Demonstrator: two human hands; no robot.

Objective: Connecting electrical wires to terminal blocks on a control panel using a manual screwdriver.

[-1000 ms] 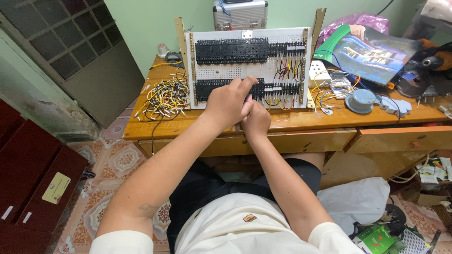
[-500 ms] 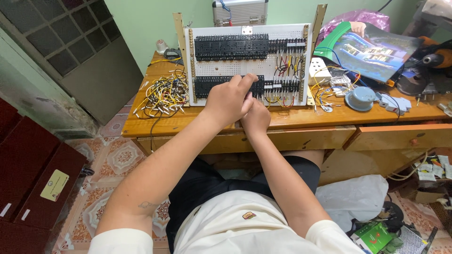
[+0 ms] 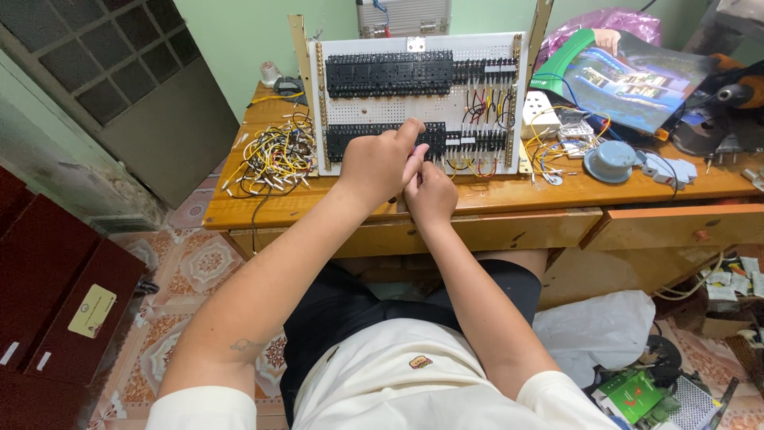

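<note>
Both hands are working at the lower terminal row (image 3: 414,142) of the upright panel (image 3: 418,103) on the desk (image 3: 557,191). The left hand (image 3: 380,163) is curled with a finger on the row; the right hand (image 3: 430,195) is bunched below, its grip hidden. Only the right side is wired; a loose wire heap (image 3: 274,158) is waiting at left.

One white perforated wiring panel (image 3: 414,107) upright on the wooden surface (image 3: 557,191), two rows of black terminal blocks (image 3: 386,73) on it, one tangled heap of yellow and white wires (image 3: 274,155), one round blue-grey cap (image 3: 609,162), two bare hands, left hand (image 3: 378,163), right hand (image 3: 430,195), two wooden drawers (image 3: 676,227).
</note>
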